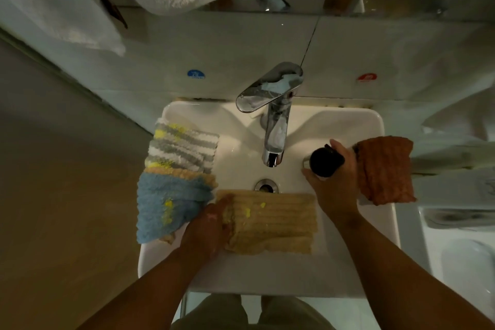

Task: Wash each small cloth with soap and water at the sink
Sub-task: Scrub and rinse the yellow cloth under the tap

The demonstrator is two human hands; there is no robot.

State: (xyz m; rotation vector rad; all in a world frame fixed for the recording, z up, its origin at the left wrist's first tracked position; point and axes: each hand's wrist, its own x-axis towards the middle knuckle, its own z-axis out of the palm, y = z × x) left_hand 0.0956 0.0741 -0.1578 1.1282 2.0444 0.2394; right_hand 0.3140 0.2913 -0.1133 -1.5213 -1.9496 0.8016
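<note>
The tan cloth [281, 222] is laid flat in the bowl of the sink [241, 273], just below the drain [266, 185]. Its left end is gripped by the left hand [206, 225], with the fingers curled into the cloth. A black-capped bottle [326, 161] is held at the right side of the bowl by the right hand [334, 182], with the fingers wrapped round it. Soap is likely kept in it, but what is inside cannot be seen.

For this step, the soap should be put right on the yellow spots [247, 213], and the cloth should be kept flat and held down so it is not dragged away. Only a little soap is needed.

No water is seen coming from the tap [276, 126], and no pool of water can be made out in the bowl. A striped cloth [182, 144] and a blue cloth [166, 203] are laid over the left rim. An orange cloth [383, 169] is laid over the right rim.
</note>
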